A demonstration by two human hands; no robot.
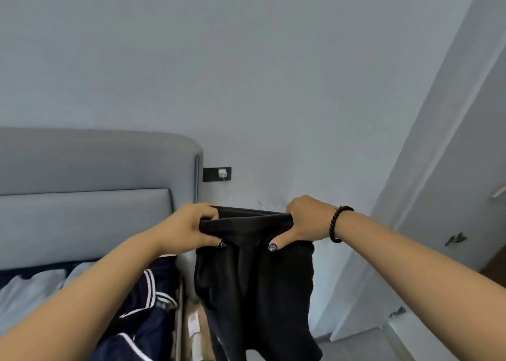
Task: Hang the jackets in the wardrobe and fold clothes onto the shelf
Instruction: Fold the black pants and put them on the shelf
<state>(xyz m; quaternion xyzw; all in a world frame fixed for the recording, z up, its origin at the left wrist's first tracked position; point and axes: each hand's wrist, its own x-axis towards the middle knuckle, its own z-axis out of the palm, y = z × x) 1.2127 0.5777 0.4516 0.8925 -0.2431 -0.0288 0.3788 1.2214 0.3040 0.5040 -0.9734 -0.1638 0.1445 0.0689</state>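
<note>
Gripping black trousers (pixel 254 278): left hand (pixel 189 229), right hand (pixel 306 221); no writing legible.

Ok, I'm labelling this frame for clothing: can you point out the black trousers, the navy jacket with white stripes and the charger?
black trousers (pixel 254 284): head view, on the hanging front cloth.
navy jacket (pixel 153 303): head view, on the dark cloth beside the white stripes.
charger (pixel 222 173): head view, on the white plug body.

readable text: honestly nothing is coming through anywhere
white paper label on the brown cardboard box (pixel 193 323) by the bed: something dark is showing on it, maybe a code, but it's blurring out too much to read
white plug-in charger (pixel 222 173) on the black wall socket plate (pixel 216 174): no marking is showing
</note>
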